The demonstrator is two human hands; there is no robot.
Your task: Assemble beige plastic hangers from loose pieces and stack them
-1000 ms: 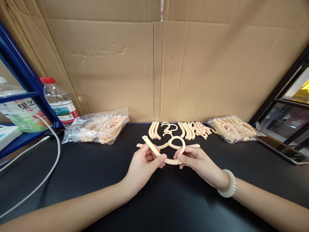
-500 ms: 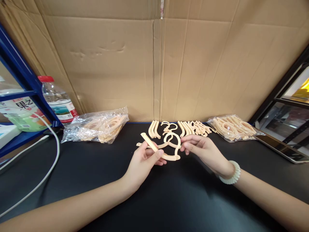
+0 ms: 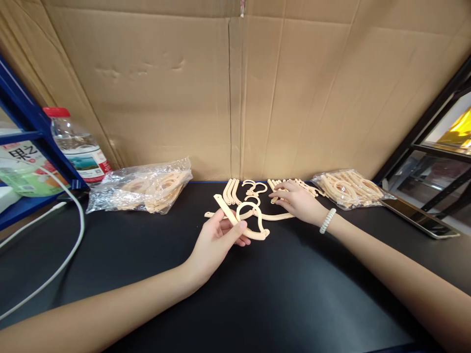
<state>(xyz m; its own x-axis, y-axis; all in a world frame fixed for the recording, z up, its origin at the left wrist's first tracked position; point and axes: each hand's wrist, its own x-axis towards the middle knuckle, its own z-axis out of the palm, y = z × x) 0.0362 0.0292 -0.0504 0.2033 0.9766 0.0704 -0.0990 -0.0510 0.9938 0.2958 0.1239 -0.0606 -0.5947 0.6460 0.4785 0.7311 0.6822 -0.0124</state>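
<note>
My left hand [image 3: 220, 236] pinches a curved, light wooden hanger arm [image 3: 254, 235], with a round hook piece [image 3: 238, 212] joined at its right end. Behind it, an assembled hanger [image 3: 275, 216] lies on the black tabletop, its middle partly covered by the held parts. My right hand [image 3: 299, 202] reaches over a row of loose hanger arms [image 3: 271, 185] at the back, fingers apart and curled downward. Whether its fingertips touch one of the arms is hard to make out. More arms [image 3: 231, 191] and loose hooks [image 3: 260, 188] lie just left of that hand.
Clear bags of wooden hanger parts lie on the left [image 3: 167, 189] and right [image 3: 348, 189]. A phone-like flat device [image 3: 423, 218] rests at the right. A red-capped bottle [image 3: 83, 152], a blue shelf [image 3: 47, 147] and a white cable [image 3: 81, 235] occupy the left. Cardboard [image 3: 165, 98] stands behind.
My right hand has left the held hanger part and moved back to the row of loose arms. The left hand still holds its piece, with the hook now swung leftward.
</note>
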